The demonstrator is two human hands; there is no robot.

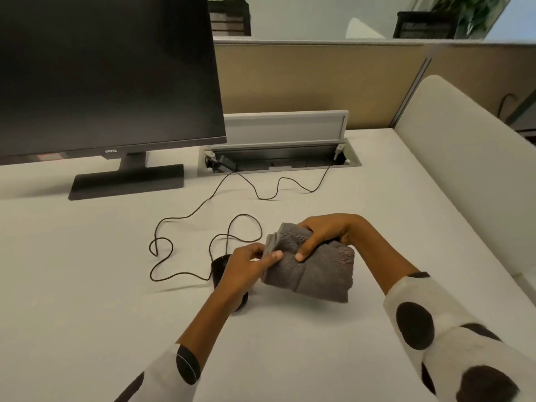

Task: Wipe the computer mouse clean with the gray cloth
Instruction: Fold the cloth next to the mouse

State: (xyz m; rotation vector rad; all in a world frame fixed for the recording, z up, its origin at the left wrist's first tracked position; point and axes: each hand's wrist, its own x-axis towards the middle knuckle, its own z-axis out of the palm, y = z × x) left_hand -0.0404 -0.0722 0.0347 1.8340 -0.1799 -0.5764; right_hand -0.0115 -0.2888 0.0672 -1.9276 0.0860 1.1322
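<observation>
At about ten o'clock a dark monitor (pixel 107 74) is seen standing on the white desk (pixel 72 285), with its base (pixel 127 181) below it. A thin black cable (pixel 185 216) is looped loosely over the desk from the open cable tray (pixel 278 161) at twelve o'clock down toward the centre.

Just left of centre the computer mouse (pixel 219 266) is set on the desk, largely covered by the left hand (pixel 243 274), which hangs above it. The left edge of the gray cloth (pixel 313 268) is pinched between the thumb and fingers of that hand. At about one o'clock from the mouse, the top of the folded cloth is clamped by the right hand (pixel 327 233), thumb pressed into the fabric. The cloth appears to be held just off the desk and beside the mouse; whether it touches the mouse cannot be told.

No wiping seems to have been started. The slack loops of cable lie close by, so they could be snagged by the cloth or a wrist and the mouse dragged. If the mouse is not steadied, it could be pushed across the smooth desk by the wiping pressure. A bunched cloth could also miss the sides.
</observation>
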